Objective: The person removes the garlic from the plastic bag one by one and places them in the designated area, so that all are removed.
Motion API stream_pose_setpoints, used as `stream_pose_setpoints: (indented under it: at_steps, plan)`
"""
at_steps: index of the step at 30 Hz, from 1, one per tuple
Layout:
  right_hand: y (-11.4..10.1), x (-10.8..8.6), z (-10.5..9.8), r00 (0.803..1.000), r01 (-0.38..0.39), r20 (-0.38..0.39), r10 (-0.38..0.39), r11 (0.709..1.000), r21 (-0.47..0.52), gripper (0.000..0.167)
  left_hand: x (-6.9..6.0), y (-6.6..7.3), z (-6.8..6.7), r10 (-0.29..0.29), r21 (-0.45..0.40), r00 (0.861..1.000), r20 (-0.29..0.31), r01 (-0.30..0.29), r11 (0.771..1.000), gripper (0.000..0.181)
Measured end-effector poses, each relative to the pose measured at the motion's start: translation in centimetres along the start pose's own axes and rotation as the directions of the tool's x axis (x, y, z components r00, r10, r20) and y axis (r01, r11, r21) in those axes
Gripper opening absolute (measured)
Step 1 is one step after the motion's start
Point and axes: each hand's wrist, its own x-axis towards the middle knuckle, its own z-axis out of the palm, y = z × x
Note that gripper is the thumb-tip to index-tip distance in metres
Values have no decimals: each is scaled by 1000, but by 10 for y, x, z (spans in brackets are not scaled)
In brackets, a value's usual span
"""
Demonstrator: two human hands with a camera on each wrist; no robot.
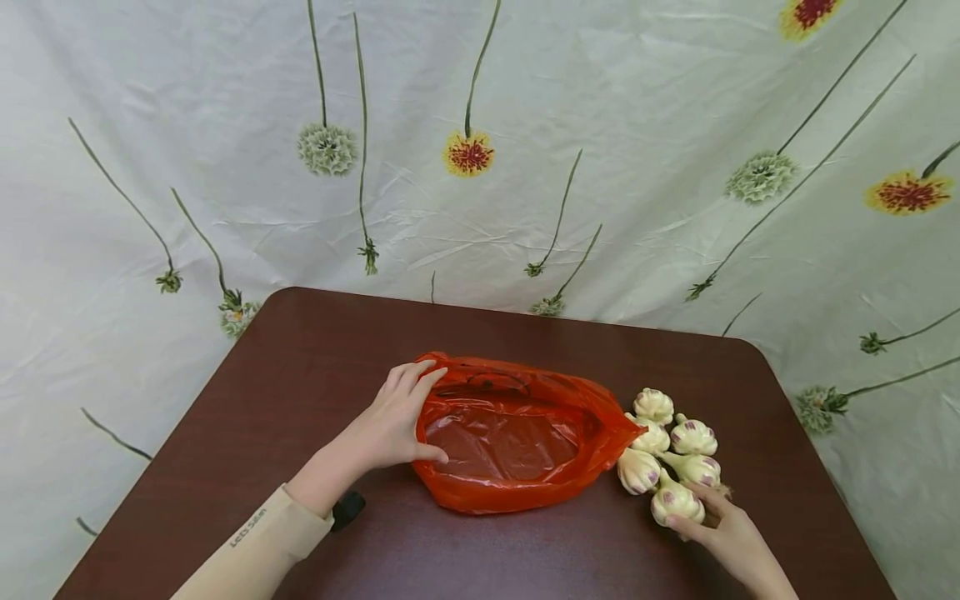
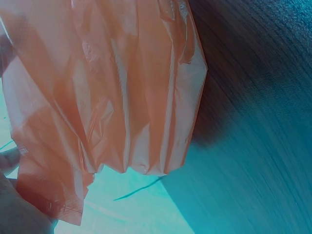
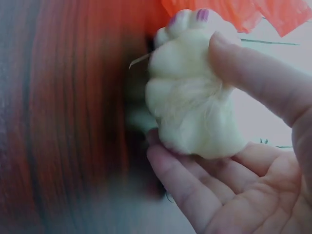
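A red plastic bag (image 1: 517, 492) lies on the table with its mouth spread open. My left hand (image 1: 393, 421) holds the bag's left rim, fingers at the back and thumb by the opening. In the left wrist view the crinkled bag (image 2: 122, 87) fills much of the picture, and part of the left hand (image 2: 22, 209) shows at the lower left. To the right of the bag, my right hand (image 1: 731, 537) grips a garlic bulb (image 1: 677, 505) between thumb and fingers. Its root end (image 3: 190, 102) shows in the right wrist view. Several other garlic bulbs (image 1: 693, 437) cluster just behind it.
The dark brown table (image 1: 337, 333) has rounded far corners. A white cloth (image 1: 645, 108) with printed flowers hangs behind and beside it. Near the left wrist lies a small black object (image 1: 347, 510), partly hidden by the sleeve (image 1: 270, 533).
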Motion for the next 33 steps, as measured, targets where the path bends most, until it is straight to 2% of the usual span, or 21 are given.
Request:
stream_pose_setpoints:
  at_steps: [4,9,28,33]
  plan:
    - [-2,0,2,999,25,-45,-29,995,-93,72,0,0,-1,-12,-4,1000,11,12,1000,112]
    - [-4,-1,2,996,29,-79,-40,990,-138,70,0,1,-1,-22,-10,1000,21,22,1000,112]
    - [-26,-13,-8,993,30,-110,-33,999,-32,66,2,2,0,-6,-3,1000,14,6,1000,112]
    - [-39,-15,-9,977,150,-155,-146,989,17,55,3,3,-1,25,14,1000,-9,-25,1000,110]
